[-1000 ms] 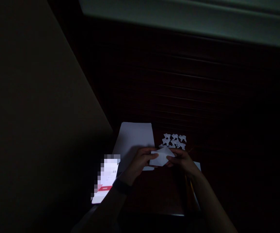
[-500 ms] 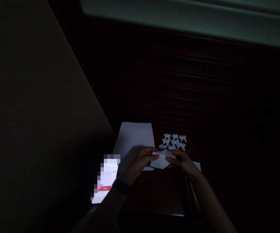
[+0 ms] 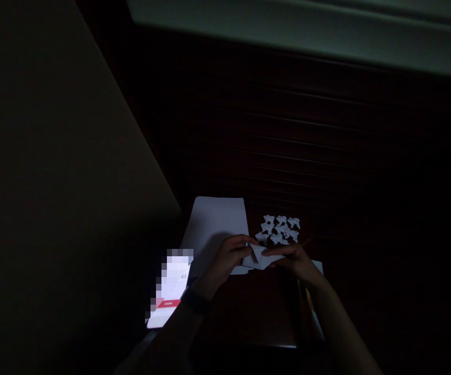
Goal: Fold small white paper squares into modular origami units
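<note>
In dim light, both my hands pinch a small white folded paper piece (image 3: 257,257) above a dark table. My left hand (image 3: 229,258) grips its left edge with curled fingers; a dark band circles that wrist. From the right, my right hand (image 3: 293,259) presses the piece's right side with closed fingers. The piece looks flattened into a low shape. Just beyond my hands lies a cluster of several small white folded paper figures (image 3: 279,229).
A white paper sheet (image 3: 215,224) lies flat behind my left hand. A lit phone screen (image 3: 168,291) with a red bar glows at the lower left. More white paper (image 3: 318,266) shows under my right wrist. A dark slatted surface fills the background.
The paper piece went from a raised open shape to a lower, flatter fold, and my hands moved closer together on it. The number on the phone screen changed from 44 to 45.
</note>
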### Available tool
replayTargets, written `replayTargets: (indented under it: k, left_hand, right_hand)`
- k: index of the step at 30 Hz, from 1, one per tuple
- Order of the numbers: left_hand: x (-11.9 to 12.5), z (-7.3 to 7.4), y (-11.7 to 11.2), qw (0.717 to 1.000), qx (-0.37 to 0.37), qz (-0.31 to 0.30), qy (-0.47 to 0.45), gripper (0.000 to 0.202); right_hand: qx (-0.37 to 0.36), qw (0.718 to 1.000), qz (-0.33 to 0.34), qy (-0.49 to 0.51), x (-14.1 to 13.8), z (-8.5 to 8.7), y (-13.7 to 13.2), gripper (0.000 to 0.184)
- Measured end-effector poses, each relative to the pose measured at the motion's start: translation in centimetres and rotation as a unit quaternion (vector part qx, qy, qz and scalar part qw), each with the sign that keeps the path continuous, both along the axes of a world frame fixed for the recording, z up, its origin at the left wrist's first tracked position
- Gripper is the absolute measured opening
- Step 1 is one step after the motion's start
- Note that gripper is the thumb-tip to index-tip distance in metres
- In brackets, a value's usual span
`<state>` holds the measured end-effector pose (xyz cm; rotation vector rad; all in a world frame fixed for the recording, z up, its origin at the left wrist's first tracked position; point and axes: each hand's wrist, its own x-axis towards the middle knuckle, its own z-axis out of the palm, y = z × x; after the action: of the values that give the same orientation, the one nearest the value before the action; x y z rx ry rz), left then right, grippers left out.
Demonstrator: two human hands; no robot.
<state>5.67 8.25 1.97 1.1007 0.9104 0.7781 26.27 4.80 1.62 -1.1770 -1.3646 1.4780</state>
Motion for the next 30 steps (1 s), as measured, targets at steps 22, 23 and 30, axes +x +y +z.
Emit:
replayTargets:
  k: [22, 23, 30]
  left_hand:
    - [0.9, -0.4, 0.4, 0.986, 0.153, 0.061, 0.025, 0.024]
    - [0.9, -0.5, 0.4, 0.987, 0.143, 0.071, 0.030, 0.020]
    - [0.6, -1.3, 0.6, 0.993, 0.054, 0.101, 0.043, 0.025]
  right_hand:
    - [0.066, 0.984, -0.120, -0.118, -1.4, -0.5, 0.3, 0.033]
    - [0.068, 0.986, -0.114, -0.104, -1.3, -0.3, 0.2, 0.041]
    - [-0.014, 0.987, -0.162, 0.016, -1.7, -1.5, 0.1, 0.022]
